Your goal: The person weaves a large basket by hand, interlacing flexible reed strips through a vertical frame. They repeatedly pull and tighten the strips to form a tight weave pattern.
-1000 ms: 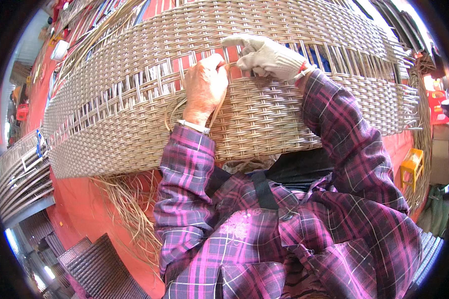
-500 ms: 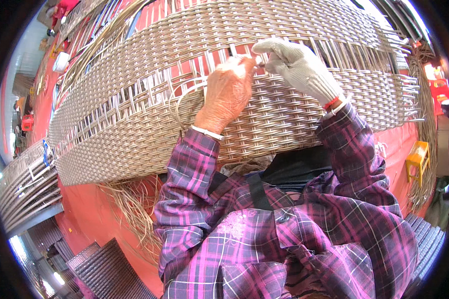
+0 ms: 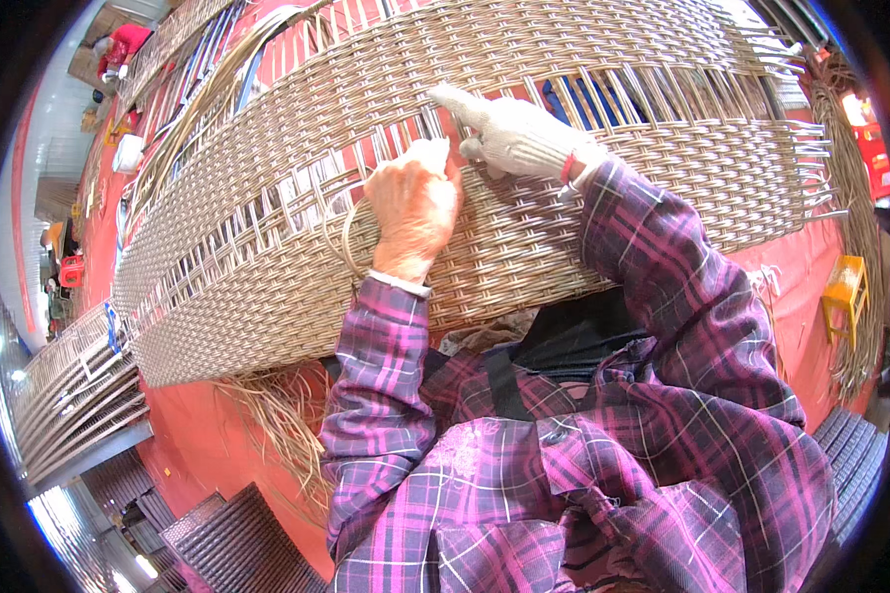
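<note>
A red floor (image 3: 218,425) shows around things. A big tan woven mat (image 3: 524,222) lies just in front of a purple checked shirt (image 3: 603,474). The mat is long, and its long way slants from low left to high right. Loose tips at its right end point right. A gap with bare sticks (image 3: 663,94) runs the same long way. A messy pile of thin strips (image 3: 282,425) lies by the mat's near left side. A yellow stool (image 3: 845,292) stands off to the right. The right hand (image 3: 524,136) wears a white glove; its pointing finger sticks out left and the others curl in. The bare left hand (image 3: 410,208) is just beside it, fingers curled close together. I cannot tell if either grip pinches anything. A thin loop (image 3: 347,237) sits by the left hand.
</note>
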`<state>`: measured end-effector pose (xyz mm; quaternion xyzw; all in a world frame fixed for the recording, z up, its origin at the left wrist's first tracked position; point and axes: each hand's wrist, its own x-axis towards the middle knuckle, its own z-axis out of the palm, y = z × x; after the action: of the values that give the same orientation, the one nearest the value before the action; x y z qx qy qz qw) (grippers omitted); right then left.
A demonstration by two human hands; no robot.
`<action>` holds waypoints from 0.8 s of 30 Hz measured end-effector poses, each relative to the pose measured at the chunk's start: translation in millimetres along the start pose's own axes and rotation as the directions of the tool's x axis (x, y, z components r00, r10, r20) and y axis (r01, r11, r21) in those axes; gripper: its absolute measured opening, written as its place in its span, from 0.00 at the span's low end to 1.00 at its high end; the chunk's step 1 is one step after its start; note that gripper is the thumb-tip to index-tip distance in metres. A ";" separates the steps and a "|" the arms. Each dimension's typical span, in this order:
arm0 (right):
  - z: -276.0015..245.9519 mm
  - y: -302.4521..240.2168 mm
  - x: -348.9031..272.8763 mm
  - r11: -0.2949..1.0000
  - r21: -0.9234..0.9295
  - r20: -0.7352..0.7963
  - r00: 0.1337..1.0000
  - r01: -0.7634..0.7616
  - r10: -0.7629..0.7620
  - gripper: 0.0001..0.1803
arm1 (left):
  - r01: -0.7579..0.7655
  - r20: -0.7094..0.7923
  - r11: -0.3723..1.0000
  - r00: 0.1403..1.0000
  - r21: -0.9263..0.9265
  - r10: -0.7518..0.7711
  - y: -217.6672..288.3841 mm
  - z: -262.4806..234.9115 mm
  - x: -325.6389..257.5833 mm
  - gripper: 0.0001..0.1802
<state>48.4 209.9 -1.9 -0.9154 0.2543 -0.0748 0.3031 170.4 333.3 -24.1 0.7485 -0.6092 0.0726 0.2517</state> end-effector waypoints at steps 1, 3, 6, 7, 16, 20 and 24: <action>-1.0 0.8 2.4 0.999 -0.030 0.025 0.999 0.027 -0.026 0.39 | -0.026 0.073 0.998 0.997 0.061 0.021 -0.2 6.2 2.9 0.06; -4.0 3.4 7.5 0.999 -0.031 0.115 0.993 0.035 -0.031 0.41 | 0.050 0.048 0.991 0.998 -0.122 -0.045 -5.4 17.5 11.9 0.07; -7.7 7.0 12.0 0.992 0.107 0.228 0.973 -0.073 0.047 0.41 | 0.144 -0.008 0.954 0.988 -0.261 -0.151 -13.5 28.0 14.7 0.09; -8.6 8.1 12.5 0.978 0.199 0.238 0.971 -0.067 0.019 0.39 | 0.157 -0.041 0.947 0.984 -0.281 -0.175 -14.2 31.0 13.6 0.10; -23.4 14.0 -18.8 0.538 0.840 0.060 0.998 -0.069 0.035 0.25 | -0.073 -0.305 0.936 0.951 -0.344 -0.038 -6.6 19.4 10.0 0.07; -49.4 15.1 -60.0 0.720 0.688 -0.021 0.989 -0.091 0.145 0.24 | -0.184 -0.295 0.904 0.953 -0.386 0.068 23.2 21.2 16.4 0.07; -52.5 23.5 -75.7 0.869 0.495 -0.120 0.989 -0.020 0.091 0.24 | -0.146 -0.064 0.866 0.989 -0.478 0.131 50.1 28.5 23.4 0.07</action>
<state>-41.8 205.2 27.7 -0.7928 0.2736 -0.1921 0.5095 123.0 293.0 -24.5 0.6159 -0.6563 -0.0520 0.4328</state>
